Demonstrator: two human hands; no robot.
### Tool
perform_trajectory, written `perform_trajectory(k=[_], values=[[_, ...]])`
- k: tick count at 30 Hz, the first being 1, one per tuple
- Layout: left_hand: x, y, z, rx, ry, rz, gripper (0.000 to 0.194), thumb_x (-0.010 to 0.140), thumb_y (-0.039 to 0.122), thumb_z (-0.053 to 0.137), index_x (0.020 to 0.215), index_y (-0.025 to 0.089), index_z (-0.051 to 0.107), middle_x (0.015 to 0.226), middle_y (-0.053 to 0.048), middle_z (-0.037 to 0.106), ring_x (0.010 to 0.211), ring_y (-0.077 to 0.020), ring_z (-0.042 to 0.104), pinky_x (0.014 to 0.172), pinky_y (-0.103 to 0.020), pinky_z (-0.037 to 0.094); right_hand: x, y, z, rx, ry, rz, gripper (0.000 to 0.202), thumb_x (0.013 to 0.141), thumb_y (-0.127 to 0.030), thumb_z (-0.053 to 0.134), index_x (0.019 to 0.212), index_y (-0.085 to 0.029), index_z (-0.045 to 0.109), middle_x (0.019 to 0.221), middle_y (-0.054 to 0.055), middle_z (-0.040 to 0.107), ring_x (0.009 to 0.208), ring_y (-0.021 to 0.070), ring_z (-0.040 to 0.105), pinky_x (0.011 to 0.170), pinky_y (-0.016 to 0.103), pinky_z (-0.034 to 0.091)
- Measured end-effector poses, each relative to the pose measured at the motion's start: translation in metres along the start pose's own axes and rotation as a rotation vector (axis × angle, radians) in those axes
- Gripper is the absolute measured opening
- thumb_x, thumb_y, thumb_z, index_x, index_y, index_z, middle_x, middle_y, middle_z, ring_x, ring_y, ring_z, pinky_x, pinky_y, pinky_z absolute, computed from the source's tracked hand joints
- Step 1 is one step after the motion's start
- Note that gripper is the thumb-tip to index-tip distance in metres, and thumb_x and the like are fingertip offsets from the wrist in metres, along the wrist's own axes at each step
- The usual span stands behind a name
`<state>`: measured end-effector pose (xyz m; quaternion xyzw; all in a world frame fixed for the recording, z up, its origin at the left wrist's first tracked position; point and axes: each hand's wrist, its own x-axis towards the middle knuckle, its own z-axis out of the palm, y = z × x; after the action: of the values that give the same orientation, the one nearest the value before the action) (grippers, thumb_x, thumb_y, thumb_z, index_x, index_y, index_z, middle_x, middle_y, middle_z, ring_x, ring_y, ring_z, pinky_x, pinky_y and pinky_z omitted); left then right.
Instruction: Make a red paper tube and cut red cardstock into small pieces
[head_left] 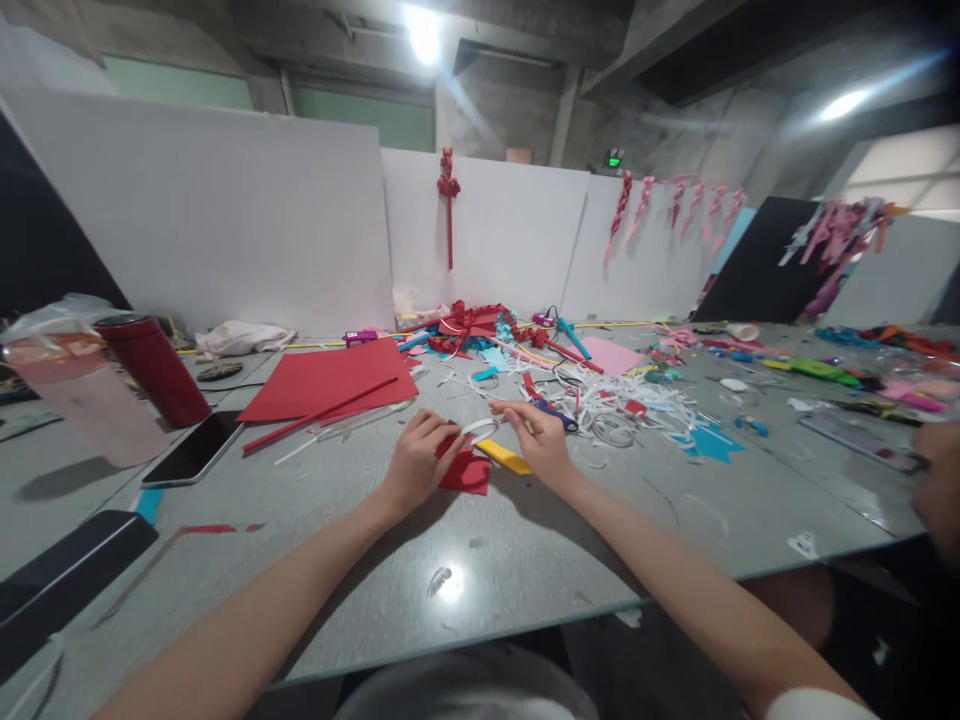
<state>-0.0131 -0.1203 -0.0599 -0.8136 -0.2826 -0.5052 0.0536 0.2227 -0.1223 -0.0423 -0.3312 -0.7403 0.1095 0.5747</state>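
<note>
Near the table's middle, my left hand (pixel 418 458) is closed on a small red piece, with a thin white strip (pixel 480 425) curving out beside its fingertips. To the right of it, my right hand (pixel 534 436) has its fingers bent together near the other side of the strip; what its fingertips hold is too small to make out. Below and between the hands, a red square piece (pixel 466 474) lies on the table. A yellow cutter-like tool (pixel 504 457) rests between the hands, its right end close to my right hand.
Red sheets (pixel 337 378) and a red stick lie left. White strip scraps (pixel 622 405) and a blue-handled tool are right. A phone (pixel 193 450), red bottle (pixel 154 370) and black case (pixel 75 570) stand or lie far left. Another person's hand (pixel 937 480) is at the right edge.
</note>
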Motion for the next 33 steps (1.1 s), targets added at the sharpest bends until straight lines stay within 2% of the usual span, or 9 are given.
perform_trajectory(k=[4, 8, 16, 25, 33], values=[[0.0, 0.002, 0.0, 0.024, -0.003, 0.017, 0.011, 0.102, 0.027, 0.061, 0.102, 0.021, 0.071, 0.089, -0.007, 0.07, 0.09, -0.0225, 0.058, 0.084, -0.04, 0.053, -0.003, -0.005, 0.007, -0.049, -0.104, -0.28, 0.025, 0.101, -0.023, 0.066, 0.124, -0.027, 0.073, 0.12, 0.006, 0.078, 0.111, 0.0227, 0.073, 0.099, 0.042, 0.058], [0.0, 0.005, 0.0, 0.018, -0.019, 0.033, 0.011, 0.102, 0.026, 0.061, 0.103, 0.021, 0.071, 0.088, -0.006, 0.069, 0.089, -0.0221, 0.057, 0.083, -0.039, 0.053, -0.004, -0.001, 0.008, -0.115, -0.089, -0.381, 0.028, 0.098, -0.017, 0.068, 0.122, -0.03, 0.074, 0.115, 0.005, 0.079, 0.105, 0.0231, 0.074, 0.093, 0.044, 0.061], [0.001, 0.008, 0.001, 0.002, -0.014, 0.031, 0.011, 0.102, 0.025, 0.061, 0.102, 0.021, 0.071, 0.086, -0.006, 0.068, 0.088, -0.0221, 0.057, 0.082, -0.039, 0.053, -0.008, 0.004, 0.003, -0.209, -0.125, -0.43, 0.026, 0.1, -0.014, 0.063, 0.12, -0.027, 0.073, 0.116, 0.006, 0.079, 0.105, 0.023, 0.073, 0.094, 0.045, 0.06], [0.001, 0.01, 0.003, -0.07, -0.014, -0.012, 0.009, 0.1, 0.025, 0.064, 0.102, 0.022, 0.072, 0.087, -0.006, 0.069, 0.088, -0.0224, 0.058, 0.08, -0.04, 0.053, -0.009, -0.001, 0.004, -0.199, -0.148, -0.406, 0.02, 0.103, -0.014, 0.057, 0.118, -0.023, 0.067, 0.116, 0.01, 0.076, 0.108, 0.0237, 0.071, 0.095, 0.044, 0.058], [0.003, 0.012, 0.004, -0.163, -0.03, -0.046, 0.008, 0.1, 0.026, 0.065, 0.101, 0.023, 0.073, 0.089, -0.006, 0.07, 0.089, -0.0218, 0.059, 0.079, -0.039, 0.052, -0.012, -0.006, 0.007, -0.134, -0.145, -0.286, 0.017, 0.107, -0.018, 0.048, 0.113, -0.024, 0.063, 0.113, 0.01, 0.073, 0.106, 0.0219, 0.069, 0.096, 0.041, 0.056]])
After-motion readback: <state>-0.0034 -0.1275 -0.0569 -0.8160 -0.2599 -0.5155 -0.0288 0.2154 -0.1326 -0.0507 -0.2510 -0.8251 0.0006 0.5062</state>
